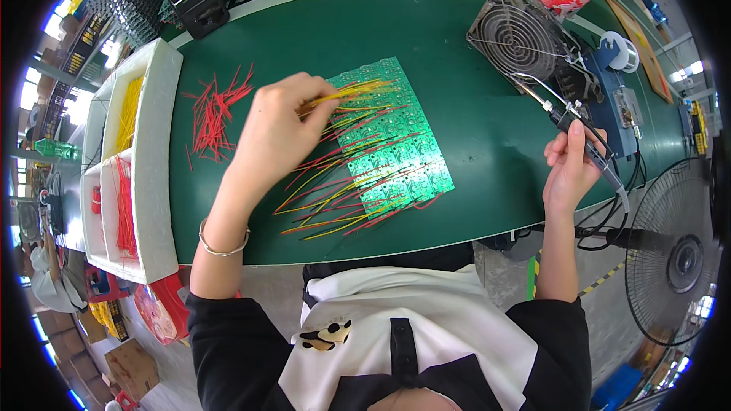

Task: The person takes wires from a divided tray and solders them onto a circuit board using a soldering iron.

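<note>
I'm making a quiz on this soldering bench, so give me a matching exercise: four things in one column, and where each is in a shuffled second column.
Things:
1. left hand
2. right hand
3. loose red wires
4. small fan

Places:
A. lying on the green mat beside the white tray
B. gripping the soldering iron handle
C. pinching yellow wires over the green circuit board
D. standing at the far right of the mat

Pairs: 1-C, 2-B, 3-A, 4-D

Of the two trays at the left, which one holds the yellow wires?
The far white tray holds the yellow wires. The near tray holds red wires instead.
</note>
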Available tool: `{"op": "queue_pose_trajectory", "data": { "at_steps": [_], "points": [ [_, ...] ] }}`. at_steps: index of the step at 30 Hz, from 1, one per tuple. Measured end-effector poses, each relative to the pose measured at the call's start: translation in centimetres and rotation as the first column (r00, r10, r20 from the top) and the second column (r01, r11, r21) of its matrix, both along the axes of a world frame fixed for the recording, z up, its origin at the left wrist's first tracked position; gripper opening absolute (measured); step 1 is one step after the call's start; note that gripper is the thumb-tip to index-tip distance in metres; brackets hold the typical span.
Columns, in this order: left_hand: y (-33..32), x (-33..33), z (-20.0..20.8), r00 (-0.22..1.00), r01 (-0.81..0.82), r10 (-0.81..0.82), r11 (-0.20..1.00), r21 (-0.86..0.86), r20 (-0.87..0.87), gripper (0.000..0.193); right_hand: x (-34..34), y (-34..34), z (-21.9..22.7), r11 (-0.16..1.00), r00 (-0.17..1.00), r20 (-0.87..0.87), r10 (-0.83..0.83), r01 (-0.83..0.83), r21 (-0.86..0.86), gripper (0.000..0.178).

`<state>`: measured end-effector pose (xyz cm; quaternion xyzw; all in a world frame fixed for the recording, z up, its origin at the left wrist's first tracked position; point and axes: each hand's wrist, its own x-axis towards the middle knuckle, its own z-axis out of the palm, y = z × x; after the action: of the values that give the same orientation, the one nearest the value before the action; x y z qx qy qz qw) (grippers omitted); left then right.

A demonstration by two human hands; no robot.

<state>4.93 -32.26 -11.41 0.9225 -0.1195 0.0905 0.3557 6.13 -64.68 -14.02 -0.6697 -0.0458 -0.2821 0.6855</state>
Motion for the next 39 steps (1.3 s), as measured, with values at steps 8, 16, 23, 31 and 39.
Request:
{"op": "queue_pose_trajectory", "data": {
  "at_steps": [8,16,23,31,39],
  "points": [
    [-0.3,-1.5,2.4,0.974,-0.145,0.178,0.965,-0.220,0.142,0.010,0.1,0.4,0.4,0.995,0.997,0.076,-0.015,0.023,-0.100,0.014],
    [-3.7,-2.3,-1.8,0.989,-0.127,0.095,0.940,-0.317,-0.116,0.009,-0.8,1.9,0.3,0.997,0.998,0.010,0.063,-0.063,-0.037,0.015],
    [-4.1,-2.4,-3.0,0.989,-0.031,0.056,0.983,-0.179,0.133,0.008,-2.5,4.5,-0.7,0.977,0.972,-0.147,0.182,-0.162,0.136,0.017],
    [-3.6,-2.4,-3.8,0.992,-0.020,0.047,0.977,-0.214,0.121,0.010,-3.1,5.5,-0.8,0.941,0.927,-0.251,0.278,-0.210,0.266,0.019],
    [-3.6,-2.6,-3.4,0.996,-0.059,0.071,0.975,-0.214,0.047,0.009,-3.8,6.1,-1.0,0.920,0.881,-0.339,0.329,-0.217,0.327,0.017]
  ]
}}
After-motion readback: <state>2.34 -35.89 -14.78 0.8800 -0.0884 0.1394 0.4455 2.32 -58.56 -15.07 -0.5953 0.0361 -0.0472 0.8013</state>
